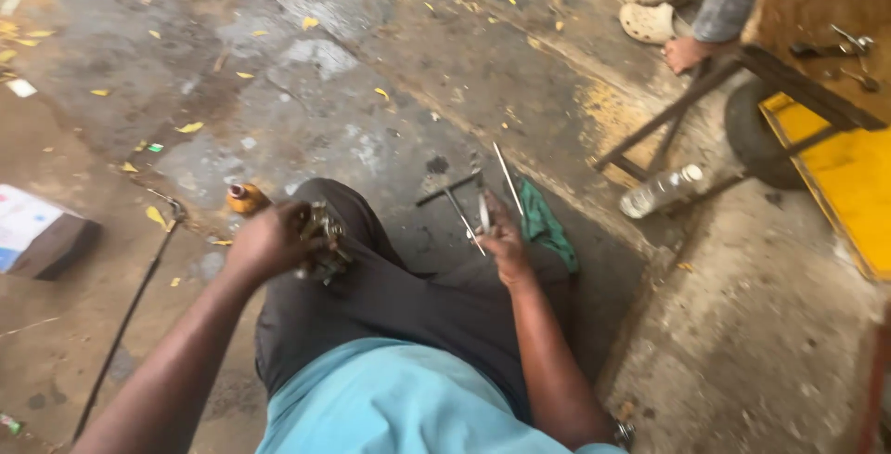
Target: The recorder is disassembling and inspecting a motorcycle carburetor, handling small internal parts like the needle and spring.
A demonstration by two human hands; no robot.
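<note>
Left hand is clenched around a small metal part on the knee; right hand reaches among thin metal tools on the concrete floor, fingers loosely apart

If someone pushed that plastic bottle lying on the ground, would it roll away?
Probably. The clear plastic bottle lies on its side and looks round, so a sideways nudge would likely roll it. It looks mostly empty, so probably light and easily squashed. The metal frame leg beside it might stop it quickly.
</note>
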